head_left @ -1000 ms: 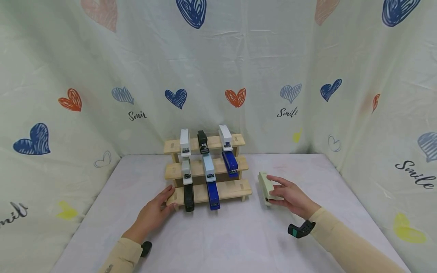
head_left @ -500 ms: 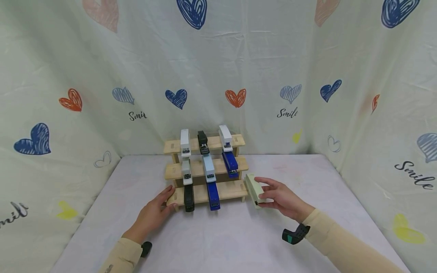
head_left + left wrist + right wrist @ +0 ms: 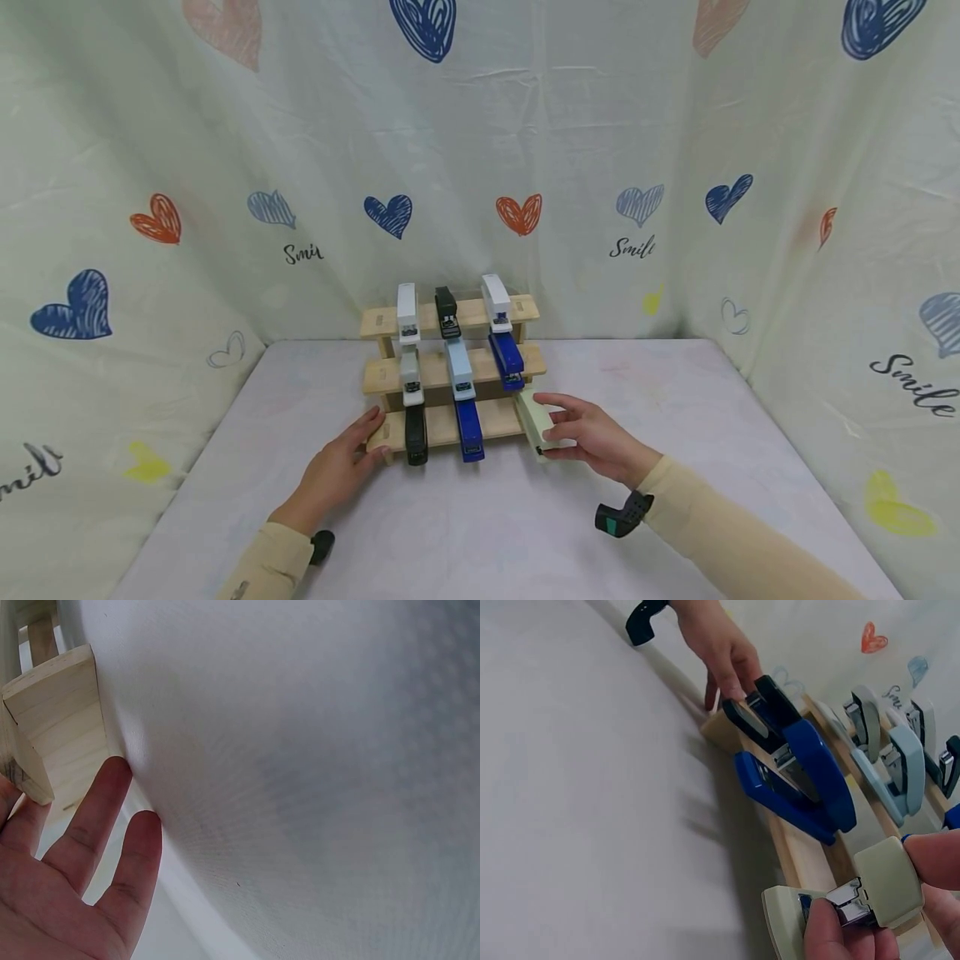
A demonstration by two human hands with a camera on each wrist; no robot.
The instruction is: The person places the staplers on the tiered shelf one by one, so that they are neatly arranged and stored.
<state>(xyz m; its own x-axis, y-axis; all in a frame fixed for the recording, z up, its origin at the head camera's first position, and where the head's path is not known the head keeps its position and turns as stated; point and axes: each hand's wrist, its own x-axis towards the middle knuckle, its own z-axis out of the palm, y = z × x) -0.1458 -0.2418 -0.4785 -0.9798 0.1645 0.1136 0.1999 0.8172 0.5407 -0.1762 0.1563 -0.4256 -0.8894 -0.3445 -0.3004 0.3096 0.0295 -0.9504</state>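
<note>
At the right end of a three-tier wooden display rack's (image 3: 491,418) lowest shelf, my right hand (image 3: 600,442) holds a pale green stapler (image 3: 532,418) between thumb and fingers. In the right wrist view, the stapler (image 3: 889,881) shows its metal mechanism, with my fingertips right at it and its base over the shelf. My left hand (image 3: 341,467) grips the left end of that same shelf; in the left wrist view, fingers (image 3: 94,821) reach along the shelf's end (image 3: 64,712). Nearest the green stapler on this tier is a dark blue stapler (image 3: 468,429).
A black stapler (image 3: 416,435) shares the lowest tier. Grey (image 3: 410,375), light blue (image 3: 460,367) and blue (image 3: 506,360) staplers occupy the middle one. White staplers (image 3: 407,312) and a black one (image 3: 446,312) lie on top. A heart-printed curtain (image 3: 570,150) hangs behind the white table (image 3: 480,533).
My right hand has carried the pale green stapler leftward, from beside the rack to the right end of its lowest shelf. The left hand stays at the shelf's left end.
</note>
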